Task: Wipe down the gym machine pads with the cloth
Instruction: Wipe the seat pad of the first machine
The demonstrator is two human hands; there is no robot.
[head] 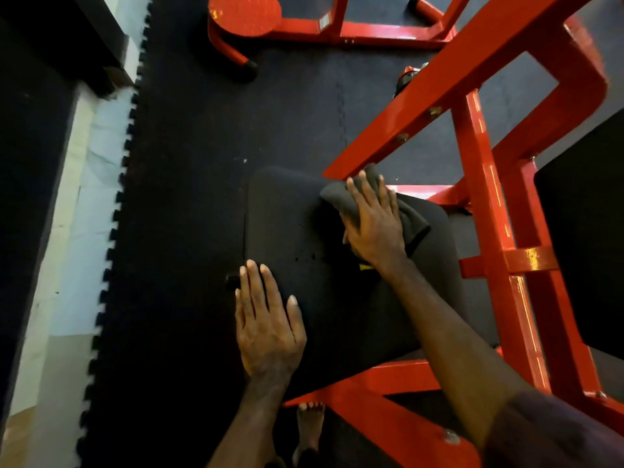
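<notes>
Dark interlocking rubber floor mat [189, 130] underfoot, pale bare strip along its left edge, red steel machine frame [486, 184] crossing the right side, a second red frame with a round red disc [244, 15] at the far end. Black seat pad [290, 224] at centre, mounted on the red frame, a second dark pad [584, 238] at the far right. Dark grey cloth [341, 197] bunched on the far right part of the seat pad, just beside the red beam. Right hand [374, 224] spread flat on top of it, fingers straight, pressing rather than clutching. Left hand [266, 325] flat on the near left corner of the seat pad, fingers straight, holding nothing, seemingly bracing. Bare foot [309, 427] on the floor at the near edge, below the frame. Cloth likely light, soft and limp, prone to folding or sliding under the palm; best pinned beneath a broad flat palm, or gathered at its middle when lifted. Pad probably firm foam under smooth vinyl, somewhat slick, fixed in place, so pressure safe. Near half of the seat pad and the right-hand pad probably yet to be wiped.
</notes>
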